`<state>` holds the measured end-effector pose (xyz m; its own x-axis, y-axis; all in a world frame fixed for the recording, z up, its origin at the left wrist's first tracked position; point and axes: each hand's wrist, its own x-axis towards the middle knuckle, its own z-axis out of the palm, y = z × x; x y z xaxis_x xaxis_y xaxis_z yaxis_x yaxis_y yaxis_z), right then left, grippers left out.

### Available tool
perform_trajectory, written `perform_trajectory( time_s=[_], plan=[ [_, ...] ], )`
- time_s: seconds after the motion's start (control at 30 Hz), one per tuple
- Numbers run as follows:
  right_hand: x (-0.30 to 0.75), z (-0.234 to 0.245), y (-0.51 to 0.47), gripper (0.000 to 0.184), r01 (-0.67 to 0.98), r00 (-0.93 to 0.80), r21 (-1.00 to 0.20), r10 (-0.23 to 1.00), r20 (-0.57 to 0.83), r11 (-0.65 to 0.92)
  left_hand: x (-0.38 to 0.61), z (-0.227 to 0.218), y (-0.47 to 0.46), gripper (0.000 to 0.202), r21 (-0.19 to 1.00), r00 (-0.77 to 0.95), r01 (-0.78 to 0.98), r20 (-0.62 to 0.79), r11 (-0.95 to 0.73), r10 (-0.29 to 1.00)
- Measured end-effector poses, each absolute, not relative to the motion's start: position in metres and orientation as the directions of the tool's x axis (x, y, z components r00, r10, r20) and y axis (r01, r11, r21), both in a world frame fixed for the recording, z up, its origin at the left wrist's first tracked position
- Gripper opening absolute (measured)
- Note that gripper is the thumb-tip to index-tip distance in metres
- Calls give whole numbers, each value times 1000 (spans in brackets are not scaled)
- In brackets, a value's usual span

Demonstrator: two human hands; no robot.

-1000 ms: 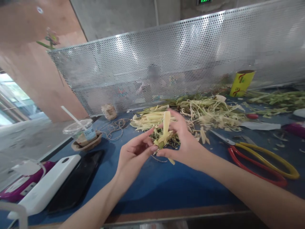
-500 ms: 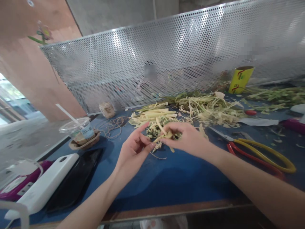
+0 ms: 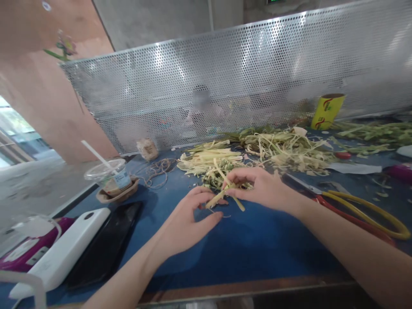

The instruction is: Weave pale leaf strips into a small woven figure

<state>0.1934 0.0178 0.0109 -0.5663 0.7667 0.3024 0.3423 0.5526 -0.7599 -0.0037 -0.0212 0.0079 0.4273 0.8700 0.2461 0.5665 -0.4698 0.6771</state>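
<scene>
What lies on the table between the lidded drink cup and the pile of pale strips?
Loose brown twine on the blue tabletop, in the head view.

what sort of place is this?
Probably a craft workbench: a blue table backed by a perforated metal screen, heaps of pale leaf strips, twine and scissors. The right hand pinches one strip.
</scene>
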Motion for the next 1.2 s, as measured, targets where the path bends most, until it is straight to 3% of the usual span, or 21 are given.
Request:
perform_trajectory(
  time_s=[0.13,0.3,0.43,0.63,0.7,0.8,0.97,1.1,1.2],
  plan=[
    [186,6,11,3,360,-624,-697,716,314,620,1,6,-21,29,738,435,544,159,-399,886],
    [185,4,11,14,315,-530,-722,745,405,616,2,4,-20,30,812,456,454,143,-368,878],
    [184,2,15,19,255,-492,-806,790,366,533,-2,5,-19,30,805,460,458,149,-378,875],
    [183,1,14,25,309,-582,-811,773,253,497,-2,3,-20,25,755,430,569,65,-326,901],
    [183,1,14,25,385,-514,-770,811,279,509,1,0,-20,17,799,420,512,87,-315,903],
    [183,-2,16,19,451,-393,-702,828,399,552,7,-5,-19,24,854,394,420,132,-306,910],
    [185,-4,19,12,363,-347,-729,810,472,580,12,-11,-18,27,857,284,422,184,-295,941],
    [186,1,15,7,323,-390,-722,781,487,612,12,-8,-19,20,820,324,433,246,-374,914],
    [186,6,11,7,356,-468,-669,745,476,652,10,-5,-19,28,776,393,473,238,-418,888]
  ],
)
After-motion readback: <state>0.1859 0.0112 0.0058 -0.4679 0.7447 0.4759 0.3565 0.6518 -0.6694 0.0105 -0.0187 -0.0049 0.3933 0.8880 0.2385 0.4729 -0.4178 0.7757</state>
